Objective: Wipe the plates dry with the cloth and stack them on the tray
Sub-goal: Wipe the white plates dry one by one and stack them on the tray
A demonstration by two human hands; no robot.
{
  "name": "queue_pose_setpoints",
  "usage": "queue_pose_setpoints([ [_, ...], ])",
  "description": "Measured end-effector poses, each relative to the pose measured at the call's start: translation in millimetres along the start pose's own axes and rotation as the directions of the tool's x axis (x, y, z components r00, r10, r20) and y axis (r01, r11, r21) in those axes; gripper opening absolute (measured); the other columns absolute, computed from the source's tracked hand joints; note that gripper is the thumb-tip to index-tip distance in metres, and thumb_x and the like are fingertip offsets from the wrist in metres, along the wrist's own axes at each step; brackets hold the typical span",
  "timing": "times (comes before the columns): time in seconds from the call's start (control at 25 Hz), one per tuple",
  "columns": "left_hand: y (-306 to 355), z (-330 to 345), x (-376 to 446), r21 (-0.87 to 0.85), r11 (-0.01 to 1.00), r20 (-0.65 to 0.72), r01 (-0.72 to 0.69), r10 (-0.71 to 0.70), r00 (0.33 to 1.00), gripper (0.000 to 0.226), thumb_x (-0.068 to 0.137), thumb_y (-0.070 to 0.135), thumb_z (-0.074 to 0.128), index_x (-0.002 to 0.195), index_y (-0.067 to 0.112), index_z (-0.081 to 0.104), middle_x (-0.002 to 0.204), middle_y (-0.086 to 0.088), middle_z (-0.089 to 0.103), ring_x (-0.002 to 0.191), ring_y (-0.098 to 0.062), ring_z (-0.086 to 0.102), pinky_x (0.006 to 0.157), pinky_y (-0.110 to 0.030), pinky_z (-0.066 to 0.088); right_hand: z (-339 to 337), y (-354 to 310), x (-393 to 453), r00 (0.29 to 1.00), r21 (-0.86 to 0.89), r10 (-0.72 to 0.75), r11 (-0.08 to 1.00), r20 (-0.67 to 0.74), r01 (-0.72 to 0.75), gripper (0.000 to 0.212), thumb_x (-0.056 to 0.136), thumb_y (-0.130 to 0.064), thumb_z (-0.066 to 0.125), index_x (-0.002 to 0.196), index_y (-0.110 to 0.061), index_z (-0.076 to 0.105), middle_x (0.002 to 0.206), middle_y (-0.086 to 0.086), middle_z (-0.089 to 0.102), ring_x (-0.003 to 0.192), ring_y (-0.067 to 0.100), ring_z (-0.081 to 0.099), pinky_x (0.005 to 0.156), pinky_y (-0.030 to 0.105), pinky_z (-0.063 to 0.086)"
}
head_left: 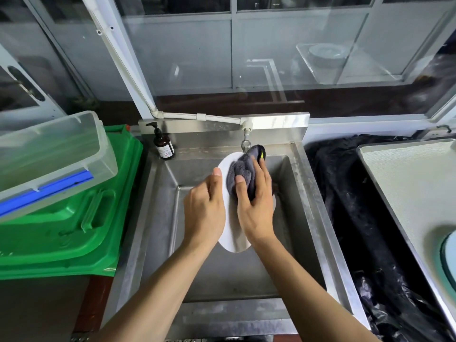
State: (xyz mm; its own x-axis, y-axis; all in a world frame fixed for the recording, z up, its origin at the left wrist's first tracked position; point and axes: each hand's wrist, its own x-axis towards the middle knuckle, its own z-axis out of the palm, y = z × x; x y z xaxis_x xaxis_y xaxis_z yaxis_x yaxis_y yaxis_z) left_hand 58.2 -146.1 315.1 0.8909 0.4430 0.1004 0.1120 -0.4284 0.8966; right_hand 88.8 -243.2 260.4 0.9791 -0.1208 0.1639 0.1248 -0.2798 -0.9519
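- Behind the stainless steel sink (318, 218) we see glass panels in pale frames, a white pipe running down to a tap (246, 141), and a brown pump bottle (163, 144) standing on the sink's back left corner.
- To our left a clear plastic box (56, 154) with a blue strip lies tilted on top of a green crate (74, 218); we cannot tell what, if anything, is inside either.
- To our right, dark crumpled plastic sheeting (357, 206) covers the worktop, and on it sits a pale metal tray (407, 181); the edge of a round, pale dish (449, 257) shows on it at the frame's right border.
- We hold a white plate (233, 233) tilted on edge over the sink basin, just below the tap.
- Our left hand (203, 213) grasps the plate's left rim, thumb on the face.
- Our right hand (256, 206) is clenched round a bunched grey cloth (243, 171), pressing it against the plate's upper face.
- A small yellow tag shows on the cloth's top edge.
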Motion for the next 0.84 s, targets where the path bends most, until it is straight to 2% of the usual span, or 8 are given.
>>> queue_pose_setpoints([
  [0.16, 0, 0, 6, -0.04, 0.998, -0.048, 0.05, -0.052, 0.997, 0.05, 0.104, 0.045, 0.042, 0.075, 0.016, 0.07, 0.063, 0.009, 0.066, 0.058, -0.007, 0.054, 0.053, -0.011, 0.036, 4, -5, -15, 0.932, -0.017, -0.34, 0.939, 0.122, 0.345, 0.051, 0.103, -0.033, 0.055, 0.153, -0.021, 0.049, 0.16, -0.016, 0.043, 0.155, 0.005, 0.026, 0.125, 0.029, 0.025],
  [0.24, 0, 1, 2, -0.044, 0.997, -0.063, 0.064, -0.067, 0.996, 0.054, 0.104, 0.046, 0.043, 0.068, 0.014, 0.066, 0.066, -0.006, 0.066, 0.062, -0.023, 0.049, 0.056, -0.026, 0.034, -6, 2, -3, 0.969, -0.059, -0.239, 0.968, 0.057, 0.242, 0.049, 0.103, -0.031, 0.058, 0.151, -0.024, 0.05, 0.158, -0.022, 0.038, 0.153, -0.002, 0.024, 0.125, 0.029, 0.024],
  [0.32, 6, 4, -2, -0.031, 0.997, -0.054, 0.069, -0.07, 0.996, 0.056, 0.104, 0.047, 0.043, 0.057, 0.02, 0.056, 0.058, -0.005, 0.057, 0.069, -0.032, 0.047, 0.059, -0.031, 0.027, -11, 1, 0, 0.999, -0.007, -0.049, 0.999, 0.019, 0.049, 0.051, 0.103, -0.035, 0.058, 0.153, -0.028, 0.047, 0.162, -0.018, 0.035, 0.152, -0.006, 0.021, 0.126, 0.031, 0.023],
  [0.48, 10, 4, 6, -0.047, 0.996, -0.096, 0.08, -0.084, 0.992, 0.054, 0.105, 0.044, 0.042, 0.063, 0.015, 0.06, 0.066, -0.002, 0.065, 0.066, -0.025, 0.058, 0.054, -0.023, 0.033, 2, -4, -23, 0.936, 0.008, -0.317, 0.947, 0.15, 0.32, 0.054, 0.102, -0.036, 0.056, 0.154, -0.024, 0.047, 0.161, -0.015, 0.042, 0.155, 0.006, 0.025, 0.124, 0.024, 0.022],
  [0.52, 11, 3, 7, -0.048, 0.995, -0.109, 0.082, -0.087, 0.99, 0.055, 0.105, 0.044, 0.042, 0.061, 0.017, 0.057, 0.065, -0.001, 0.065, 0.065, -0.024, 0.058, 0.055, -0.024, 0.035, 0, -1, -19, 0.932, -0.009, -0.329, 0.943, 0.153, 0.334, 0.054, 0.102, -0.035, 0.057, 0.154, -0.022, 0.047, 0.16, -0.014, 0.043, 0.155, 0.006, 0.025, 0.124, 0.025, 0.023],
  [0.64, 14, 1, 7, 0.007, 0.998, -0.136, 0.055, -0.054, 0.989, 0.059, 0.105, 0.044, 0.041, 0.053, 0.015, 0.045, 0.054, -0.003, 0.055, 0.061, -0.029, 0.048, 0.06, -0.034, 0.025, -10, 5, -8, 0.994, -0.003, -0.075, 0.997, 0.079, 0.075, 0.05, 0.104, -0.031, 0.058, 0.153, -0.024, 0.047, 0.16, -0.016, 0.039, 0.154, 0.0, 0.022, 0.127, 0.035, 0.023],
  [0.68, 17, 1, 7, 0.018, 0.999, -0.14, 0.045, -0.042, 0.989, 0.059, 0.105, 0.044, 0.041, 0.053, 0.017, 0.042, 0.054, -0.005, 0.054, 0.062, -0.031, 0.048, 0.06, -0.035, 0.024, -11, 3, -9, 0.994, 0.02, -0.06, 0.998, 0.086, 0.058, 0.05, 0.105, -0.031, 0.057, 0.153, -0.023, 0.047, 0.161, -0.014, 0.039, 0.154, 0.001, 0.022, 0.127, 0.035, 0.022],
  [0.84, 16, 0, 18, -0.042, 0.994, -0.167, 0.104, -0.11, 0.98, 0.054, 0.105, 0.047, 0.039, 0.079, 0.009, 0.067, 0.086, -0.022, 0.07, 0.085, -0.038, 0.062, 0.063, -0.03, 0.033, -3, 0, -28, 0.89, -0.007, -0.376, 0.92, 0.259, 0.391, 0.053, 0.105, -0.036, 0.052, 0.154, -0.016, 0.046, 0.162, -0.007, 0.042, 0.156, 0.011, 0.025, 0.124, 0.026, 0.023],
])
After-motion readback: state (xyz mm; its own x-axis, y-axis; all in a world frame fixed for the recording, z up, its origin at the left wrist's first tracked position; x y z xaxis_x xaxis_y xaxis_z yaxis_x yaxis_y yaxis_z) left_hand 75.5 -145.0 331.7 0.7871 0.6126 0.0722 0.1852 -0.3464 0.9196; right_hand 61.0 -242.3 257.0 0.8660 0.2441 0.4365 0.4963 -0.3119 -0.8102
